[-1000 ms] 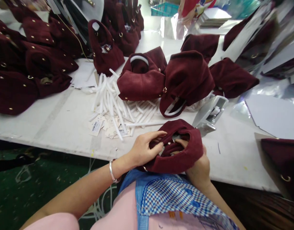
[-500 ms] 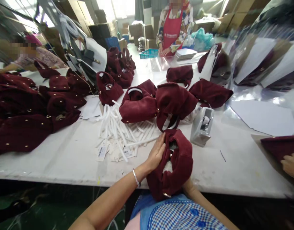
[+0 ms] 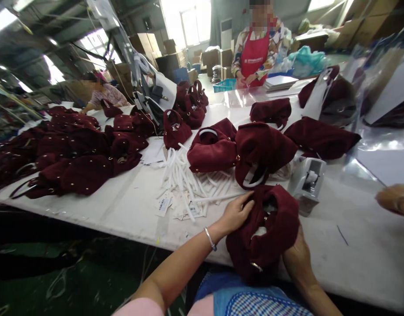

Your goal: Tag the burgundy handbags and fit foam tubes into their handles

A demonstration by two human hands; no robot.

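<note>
A dark red handbag [image 3: 285, 219] is held between my two hands at the table's front edge, its opening turned up toward me. White stuffing and a small metal clasp show inside it. My left hand [image 3: 236, 213] grips the bag's left side, thumb near the upper rim. On the lower right side, my right hand [image 3: 297, 254] holds the bag, its fingertips partly hidden behind the fabric. Just beyond the bag lie white tubes [image 3: 178, 171] in a loose heap, with paper tags [image 3: 164, 204] beside them.
A grey tape dispenser [image 3: 309, 186] stands right of the bag. More red handbags [image 3: 211, 151] sit behind the tubes, and a large pile [image 3: 86, 171] covers the left. A co-worker's hand [image 3: 394, 197] is at the right edge. Another person in a red apron [image 3: 254, 57] stands across the table.
The view has swung left, so the scene sits further right. My right hand now shows more beside the bag. The co-worker's hand at the right no longer shows on a red bag.
</note>
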